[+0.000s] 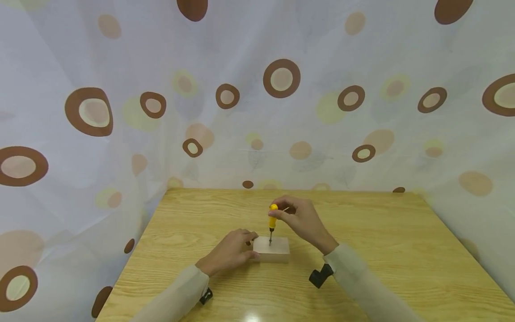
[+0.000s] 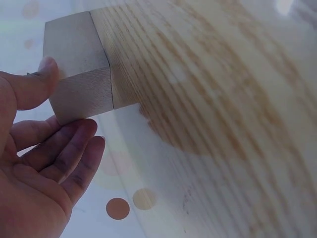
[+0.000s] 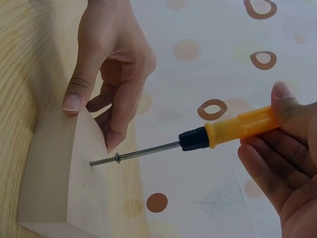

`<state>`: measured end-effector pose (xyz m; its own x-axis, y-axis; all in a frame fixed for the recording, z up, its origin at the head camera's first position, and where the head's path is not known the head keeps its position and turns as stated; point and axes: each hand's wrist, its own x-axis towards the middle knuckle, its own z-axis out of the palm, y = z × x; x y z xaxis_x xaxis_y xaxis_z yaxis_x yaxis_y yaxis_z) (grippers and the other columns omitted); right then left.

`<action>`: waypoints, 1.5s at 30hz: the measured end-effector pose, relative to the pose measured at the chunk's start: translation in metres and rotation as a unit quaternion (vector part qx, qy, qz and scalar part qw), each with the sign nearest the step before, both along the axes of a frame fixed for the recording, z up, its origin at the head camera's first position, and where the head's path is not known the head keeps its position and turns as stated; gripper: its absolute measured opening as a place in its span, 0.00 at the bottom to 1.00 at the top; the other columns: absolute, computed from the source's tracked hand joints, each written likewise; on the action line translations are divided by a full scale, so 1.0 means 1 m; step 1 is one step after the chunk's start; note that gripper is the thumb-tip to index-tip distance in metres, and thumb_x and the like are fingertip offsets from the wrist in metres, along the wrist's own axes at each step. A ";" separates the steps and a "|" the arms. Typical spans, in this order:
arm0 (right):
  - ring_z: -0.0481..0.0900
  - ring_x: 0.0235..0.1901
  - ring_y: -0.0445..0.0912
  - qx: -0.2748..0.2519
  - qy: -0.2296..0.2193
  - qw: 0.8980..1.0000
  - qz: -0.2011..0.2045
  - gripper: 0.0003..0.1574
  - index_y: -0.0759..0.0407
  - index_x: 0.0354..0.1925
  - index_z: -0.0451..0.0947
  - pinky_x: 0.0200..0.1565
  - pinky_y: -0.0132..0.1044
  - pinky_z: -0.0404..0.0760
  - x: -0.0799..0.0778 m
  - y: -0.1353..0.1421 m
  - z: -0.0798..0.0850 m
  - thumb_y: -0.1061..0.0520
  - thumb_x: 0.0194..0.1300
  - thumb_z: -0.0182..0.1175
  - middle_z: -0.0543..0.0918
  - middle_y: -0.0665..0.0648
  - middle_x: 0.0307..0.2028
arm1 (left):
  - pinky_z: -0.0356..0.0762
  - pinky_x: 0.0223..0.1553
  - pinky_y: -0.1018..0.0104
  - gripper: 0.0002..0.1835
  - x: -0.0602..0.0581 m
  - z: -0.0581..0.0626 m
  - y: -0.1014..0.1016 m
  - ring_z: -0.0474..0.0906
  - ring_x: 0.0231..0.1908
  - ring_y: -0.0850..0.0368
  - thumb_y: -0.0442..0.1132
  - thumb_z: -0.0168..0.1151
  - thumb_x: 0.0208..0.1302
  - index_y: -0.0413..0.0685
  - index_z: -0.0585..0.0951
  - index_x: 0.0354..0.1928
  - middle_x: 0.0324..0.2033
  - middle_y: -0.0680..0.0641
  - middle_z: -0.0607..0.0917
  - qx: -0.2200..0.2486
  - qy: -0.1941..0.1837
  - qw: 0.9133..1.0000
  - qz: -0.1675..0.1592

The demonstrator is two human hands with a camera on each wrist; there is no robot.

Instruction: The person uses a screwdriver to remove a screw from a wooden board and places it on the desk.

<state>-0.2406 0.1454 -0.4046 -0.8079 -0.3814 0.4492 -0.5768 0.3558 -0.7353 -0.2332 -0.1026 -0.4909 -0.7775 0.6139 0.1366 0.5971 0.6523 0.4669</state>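
A pale wooden block (image 1: 271, 257) lies flat on the table. My left hand (image 1: 231, 250) grips its left end, the thumb (image 2: 47, 74) on the near side and fingers at the far side. A screw (image 3: 103, 161) stands in the block's top face, much of its thread showing. On its head sits the tip of a screwdriver with a yellow handle (image 3: 242, 126), a black collar and a metal shaft (image 3: 151, 149). Above the block, my right hand (image 1: 297, 219) holds the handle near its top between thumb and fingers.
The wood-grain table (image 1: 362, 277) stretches out around the block. A white curtain with brown and beige circles (image 1: 257, 112) hangs behind the table and along both sides. Dark wrist devices (image 1: 321, 275) sit below both sleeves.
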 end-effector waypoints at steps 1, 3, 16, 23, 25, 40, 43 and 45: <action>0.86 0.37 0.46 0.002 0.007 1.000 0.006 0.10 0.52 0.45 0.87 0.41 0.38 0.86 0.000 0.001 0.000 0.52 0.67 0.70 0.88 0.47 0.40 | 0.82 0.49 0.63 0.28 0.000 0.000 0.000 0.82 0.48 0.56 0.48 0.69 0.69 0.37 0.79 0.64 0.57 0.43 0.84 -0.001 0.002 1.000 -0.002; 0.85 0.38 0.44 0.009 0.015 0.999 0.027 0.08 0.55 0.45 0.87 0.42 0.38 0.85 -0.003 0.004 0.001 0.55 0.68 0.69 0.89 0.49 0.42 | 0.82 0.49 0.62 0.28 0.000 -0.001 0.001 0.82 0.48 0.56 0.48 0.69 0.69 0.37 0.80 0.63 0.56 0.43 0.84 -0.002 0.006 1.000 -0.002; 0.86 0.33 0.41 0.007 -0.010 1.000 -0.025 0.13 0.48 0.45 0.87 0.37 0.37 0.86 -0.001 0.001 0.000 0.45 0.67 0.71 0.88 0.45 0.36 | 0.82 0.49 0.62 0.27 0.002 0.000 0.002 0.82 0.48 0.57 0.48 0.68 0.70 0.39 0.80 0.64 0.54 0.45 0.85 -0.011 0.016 1.000 0.005; 0.86 0.35 0.42 0.019 0.010 1.000 0.008 0.09 0.49 0.47 0.88 0.40 0.37 0.86 0.003 0.002 0.003 0.55 0.69 0.69 0.89 0.47 0.41 | 0.82 0.51 0.61 0.27 0.004 0.001 0.002 0.82 0.49 0.56 0.48 0.68 0.70 0.38 0.79 0.64 0.57 0.44 0.84 -0.018 0.005 1.000 0.004; 0.86 0.37 0.43 0.028 0.008 0.999 0.043 0.09 0.49 0.48 0.88 0.40 0.38 0.86 0.002 0.002 0.004 0.56 0.70 0.67 0.89 0.47 0.44 | 0.82 0.51 0.61 0.27 0.004 0.000 0.002 0.82 0.49 0.55 0.48 0.68 0.70 0.38 0.79 0.64 0.57 0.44 0.84 -0.021 0.007 1.000 0.002; 0.86 0.34 0.50 0.000 -0.024 1.000 0.018 0.10 0.52 0.47 0.84 0.38 0.38 0.86 -0.002 0.007 0.000 0.53 0.70 0.68 0.87 0.48 0.41 | 0.82 0.50 0.62 0.27 0.002 -0.002 0.003 0.82 0.48 0.56 0.47 0.68 0.70 0.37 0.79 0.64 0.55 0.44 0.85 -0.016 0.010 1.000 0.003; 0.85 0.33 0.49 0.011 0.002 0.999 0.042 0.07 0.53 0.46 0.85 0.37 0.38 0.86 -0.002 0.007 0.004 0.57 0.70 0.67 0.87 0.48 0.41 | 0.82 0.49 0.63 0.27 0.003 -0.001 0.004 0.82 0.47 0.56 0.47 0.69 0.70 0.37 0.80 0.63 0.53 0.44 0.85 -0.017 0.018 1.000 -0.002; 0.85 0.33 0.50 0.013 0.009 0.998 0.054 0.07 0.54 0.46 0.85 0.36 0.38 0.86 -0.003 0.006 0.005 0.59 0.70 0.66 0.87 0.49 0.42 | 0.82 0.49 0.63 0.27 0.003 0.000 0.004 0.81 0.47 0.56 0.47 0.69 0.69 0.37 0.80 0.62 0.52 0.44 0.85 -0.019 0.025 1.000 -0.002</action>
<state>-0.2432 0.1511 -0.3993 -0.7530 -0.4774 0.4528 -0.6263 0.3091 -0.7157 -0.2300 -0.0984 -0.4908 -0.7682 0.6219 0.1520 0.6211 0.6665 0.4123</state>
